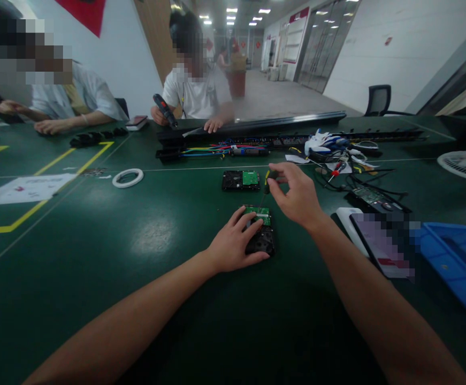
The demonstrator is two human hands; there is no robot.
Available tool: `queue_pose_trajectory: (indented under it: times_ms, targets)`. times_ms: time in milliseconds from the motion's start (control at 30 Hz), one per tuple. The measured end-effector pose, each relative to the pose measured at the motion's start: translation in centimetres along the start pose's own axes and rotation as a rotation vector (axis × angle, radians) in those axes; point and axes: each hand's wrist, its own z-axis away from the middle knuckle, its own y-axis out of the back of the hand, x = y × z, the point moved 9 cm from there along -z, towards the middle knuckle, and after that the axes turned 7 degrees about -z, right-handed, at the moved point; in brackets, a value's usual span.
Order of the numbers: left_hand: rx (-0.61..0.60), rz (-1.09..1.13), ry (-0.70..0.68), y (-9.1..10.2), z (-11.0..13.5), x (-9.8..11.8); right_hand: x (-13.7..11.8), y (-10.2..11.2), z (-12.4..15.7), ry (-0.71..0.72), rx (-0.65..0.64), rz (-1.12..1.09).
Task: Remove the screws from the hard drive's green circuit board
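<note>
A black hard drive (pixel 262 243) with a green circuit board lies on the green table in front of me. My left hand (pixel 238 240) holds it down, its fingers over the board and the thumb along the near edge. Pinched in my right hand (pixel 295 192) is a screwdriver (pixel 267 184) with a dark and yellow handle. Its thin shaft points down at the far end of the board; whether the tip sits in a screw I cannot tell. Just beyond lies a second hard drive (pixel 241 181), turned sideways, with its green board facing up.
On the right are a phone (pixel 381 246), a blue tray (pixel 457 262), and a pile of cables, gloves (pixel 325 143) and a red screwdriver (pixel 337 170). A white ring (pixel 127 178) and paper (pixel 28 187) lie left. Across the table a person holds a power driver (pixel 164 109) by long black housings.
</note>
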Motion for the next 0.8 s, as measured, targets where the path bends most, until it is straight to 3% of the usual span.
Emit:
queue_pose_trajectory:
  times_ms: [367, 800]
  targets:
    - [0.006, -0.009, -0.005, 0.0, 0.0, 0.1, -1.2, 0.2, -0.2, 0.052, -0.012, 0.056]
    - [-0.003, -0.005, -0.002, 0.1, 0.0, 0.1, -0.3, 0.1, -0.1, 0.005, -0.021, 0.021]
